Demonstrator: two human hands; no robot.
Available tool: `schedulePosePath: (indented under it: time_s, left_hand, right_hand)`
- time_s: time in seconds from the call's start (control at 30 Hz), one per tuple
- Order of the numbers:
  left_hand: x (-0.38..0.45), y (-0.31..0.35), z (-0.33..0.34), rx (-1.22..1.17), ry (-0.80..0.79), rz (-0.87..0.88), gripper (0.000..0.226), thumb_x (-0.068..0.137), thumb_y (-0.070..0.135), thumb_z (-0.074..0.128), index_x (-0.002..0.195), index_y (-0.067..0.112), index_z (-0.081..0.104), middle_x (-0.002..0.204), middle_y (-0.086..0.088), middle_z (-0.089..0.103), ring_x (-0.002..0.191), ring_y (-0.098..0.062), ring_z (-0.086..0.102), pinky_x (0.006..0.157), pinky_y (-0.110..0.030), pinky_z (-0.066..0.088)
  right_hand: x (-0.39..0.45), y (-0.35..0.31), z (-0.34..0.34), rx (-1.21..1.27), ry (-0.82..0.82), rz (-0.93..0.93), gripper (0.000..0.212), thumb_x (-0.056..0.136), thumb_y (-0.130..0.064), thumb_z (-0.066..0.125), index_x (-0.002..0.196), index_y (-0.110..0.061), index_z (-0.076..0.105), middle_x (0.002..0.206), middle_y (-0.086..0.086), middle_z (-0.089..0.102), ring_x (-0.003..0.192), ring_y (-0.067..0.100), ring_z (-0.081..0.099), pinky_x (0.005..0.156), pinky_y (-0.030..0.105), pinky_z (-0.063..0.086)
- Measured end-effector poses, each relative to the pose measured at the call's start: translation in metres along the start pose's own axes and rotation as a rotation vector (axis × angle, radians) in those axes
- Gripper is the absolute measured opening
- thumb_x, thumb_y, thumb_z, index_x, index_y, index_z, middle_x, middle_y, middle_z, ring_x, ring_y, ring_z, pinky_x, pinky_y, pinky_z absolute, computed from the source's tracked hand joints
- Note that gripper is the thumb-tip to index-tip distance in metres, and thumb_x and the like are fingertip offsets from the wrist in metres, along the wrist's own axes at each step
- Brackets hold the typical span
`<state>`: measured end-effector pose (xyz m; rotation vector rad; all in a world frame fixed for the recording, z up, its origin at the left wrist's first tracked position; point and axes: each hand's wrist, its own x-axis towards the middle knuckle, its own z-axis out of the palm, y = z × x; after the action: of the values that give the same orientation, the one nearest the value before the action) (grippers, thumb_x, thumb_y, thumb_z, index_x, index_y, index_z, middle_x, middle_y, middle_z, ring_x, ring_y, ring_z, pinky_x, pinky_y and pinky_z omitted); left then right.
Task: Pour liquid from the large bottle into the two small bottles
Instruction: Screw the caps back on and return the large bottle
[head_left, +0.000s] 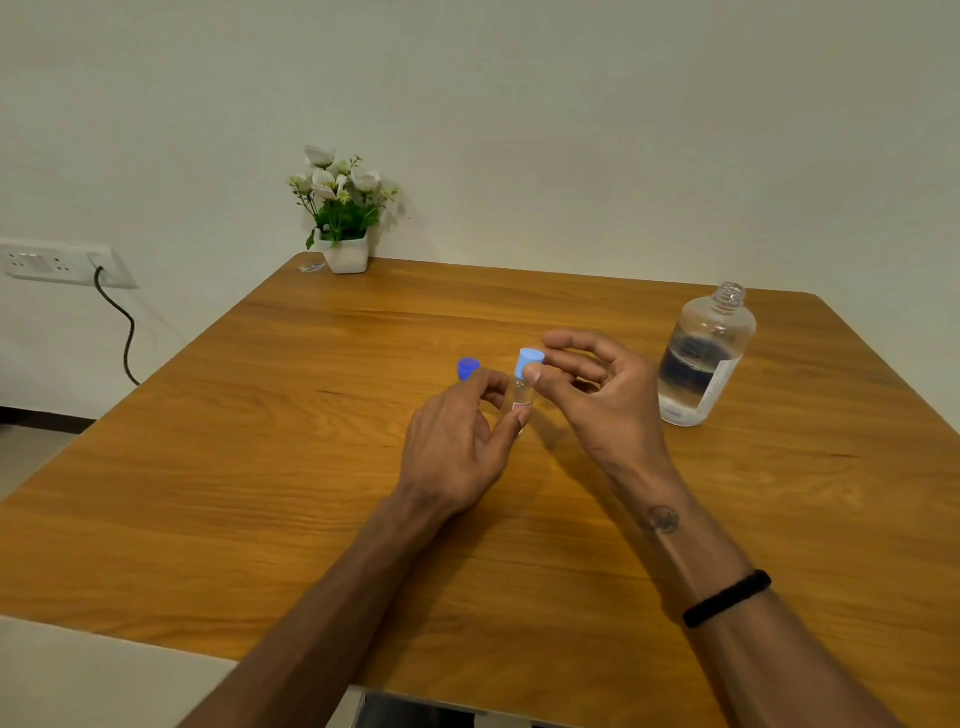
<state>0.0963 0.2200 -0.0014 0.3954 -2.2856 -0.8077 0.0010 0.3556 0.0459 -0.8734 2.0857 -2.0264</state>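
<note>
On wood-grain table (260, 467) | left hand (457, 441) grips clear small bottle (521, 397) | right hand (597, 395) pinches its pale-blue cap (531, 359)

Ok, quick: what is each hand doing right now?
Left hand: closed on the small bottle, holding it upright.
Right hand: thumb and fingers pinching the bottle's light blue cap.

The left hand (457, 441) hides all of the second small bottle (466, 369) but its dark blue cap; the large bottle's label (719, 382) is unreadable.
</note>
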Motion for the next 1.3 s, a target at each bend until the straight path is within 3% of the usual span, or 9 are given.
schedulePosePath:
  time_s: [0.13,0.3,0.47,0.6,0.7,0.87,1.0,1.13,1.3]
  left_hand:
    - [-0.003,-0.002,0.001,0.050,0.015,0.019,0.029,0.095,0.050,0.061,0.116,0.030,0.064,0.096,0.019,0.068,0.064,-0.005,0.056,0.068,-0.038,0.052]
    - [-0.001,-0.005,0.000,0.050,0.137,-0.051,0.031,0.099,0.042,0.065,0.125,0.024,0.064,0.110,0.012,0.070,0.089,-0.013,0.056,0.076,-0.032,0.043]
    - [0.004,-0.018,-0.011,0.057,0.236,-0.251,0.037,0.098,0.042,0.067,0.130,0.024,0.064,0.118,0.008,0.072,0.106,-0.020,0.061,0.085,-0.043,0.053]
    - [0.005,-0.026,-0.015,0.046,0.283,-0.342,0.038,0.095,0.043,0.069,0.127,0.023,0.067,0.115,0.006,0.075,0.109,-0.022,0.066,0.091,-0.050,0.055]
    - [0.005,-0.024,-0.015,0.034,0.290,-0.375,0.035,0.093,0.041,0.071,0.124,0.025,0.067,0.113,0.006,0.077,0.111,-0.025,0.066,0.094,-0.050,0.052]
    - [0.004,-0.021,-0.016,0.012,0.267,-0.406,0.039,0.092,0.041,0.073,0.127,0.026,0.066,0.114,0.007,0.076,0.115,-0.025,0.062,0.096,-0.050,0.051]
    - [0.003,-0.017,-0.019,0.014,0.231,-0.429,0.053,0.091,0.041,0.076,0.139,0.024,0.059,0.123,0.005,0.074,0.122,-0.026,0.056,0.101,-0.047,0.047]
    - [-0.001,-0.013,-0.023,-0.014,0.216,-0.438,0.068,0.087,0.043,0.080,0.145,0.026,0.049,0.132,0.000,0.062,0.125,-0.022,0.051,0.102,-0.042,0.048]
    - [-0.013,0.008,-0.027,-0.044,0.385,-0.189,0.035,0.090,0.037,0.079,0.115,0.024,0.056,0.094,0.010,0.053,0.087,-0.012,0.051,0.076,-0.037,0.051]
  right_hand:
    - [-0.005,0.001,0.008,0.034,0.065,-0.013,0.040,0.081,-0.013,0.091,0.118,-0.013,0.075,0.105,-0.007,0.080,0.098,-0.001,0.077,0.075,0.016,0.059]
    - [-0.008,0.000,0.026,-0.026,0.081,-0.063,0.042,0.091,-0.025,0.083,0.131,-0.025,0.069,0.115,-0.013,0.076,0.105,-0.005,0.072,0.085,0.014,0.058]
    - [0.008,0.015,0.040,-0.355,-0.007,-0.132,0.039,0.097,-0.021,0.076,0.135,-0.027,0.069,0.127,-0.011,0.072,0.102,-0.007,0.066,0.078,0.005,0.051]
    - [0.023,0.025,0.059,-0.746,-0.197,-0.271,0.049,0.096,-0.010,0.071,0.144,-0.017,0.062,0.138,0.002,0.066,0.122,0.023,0.058,0.102,0.030,0.048]
    - [0.036,0.029,0.072,-1.084,-0.229,-0.340,0.041,0.098,-0.013,0.063,0.139,-0.016,0.061,0.139,0.006,0.065,0.125,0.033,0.046,0.098,0.040,0.046]
    - [0.035,0.017,0.074,-1.388,-0.170,-0.066,0.038,0.095,-0.014,0.063,0.133,-0.013,0.058,0.141,0.021,0.054,0.139,0.045,0.038,0.104,0.049,0.042]
    - [0.029,0.020,0.061,-1.355,-0.171,-0.059,0.027,0.100,-0.006,0.052,0.126,-0.008,0.061,0.129,0.021,0.058,0.126,0.043,0.048,0.097,0.047,0.046]
    - [0.020,0.027,0.044,-1.114,-0.108,-0.184,0.023,0.103,-0.010,0.057,0.125,-0.009,0.065,0.121,0.016,0.061,0.113,0.034,0.057,0.086,0.042,0.051]
    - [0.010,0.018,0.022,-0.722,0.079,-0.466,0.024,0.094,-0.011,0.076,0.116,-0.008,0.068,0.108,0.006,0.069,0.092,0.013,0.062,0.081,0.030,0.059]
